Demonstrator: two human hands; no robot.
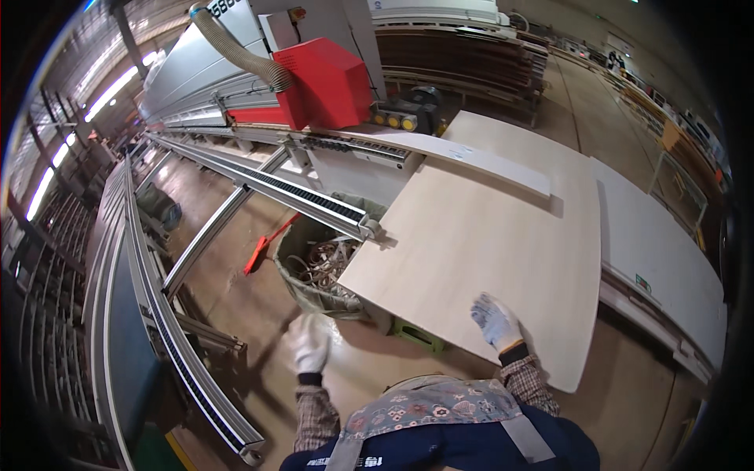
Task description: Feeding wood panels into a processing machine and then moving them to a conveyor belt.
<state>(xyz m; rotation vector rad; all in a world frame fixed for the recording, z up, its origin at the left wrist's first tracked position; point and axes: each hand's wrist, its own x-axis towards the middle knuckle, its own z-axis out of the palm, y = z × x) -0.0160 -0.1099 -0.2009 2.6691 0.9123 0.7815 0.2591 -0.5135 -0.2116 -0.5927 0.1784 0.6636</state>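
A large pale wood-grain panel [487, 251] lies flat in front of me, slightly to the right. My right hand [496, 323], in a white and bluish work glove, lies on the panel near its front edge, with the fingers stretched out. My left hand [309, 345], in a white glove, hangs over the floor left of the panel, apart from it. Motion smears its fingers, and I see nothing held there. A narrow pale board [487, 161] reaches out of the machine over the far part of the panel.
The machine has a red hood [326, 82] and a ribbed hose [236, 51]. A conveyor rail [275, 188] ends by the panel's left corner. Below stands a bin [314, 294] of offcut strips, near a red-handled tool [258, 255]. More panels [660, 251] are stacked right.
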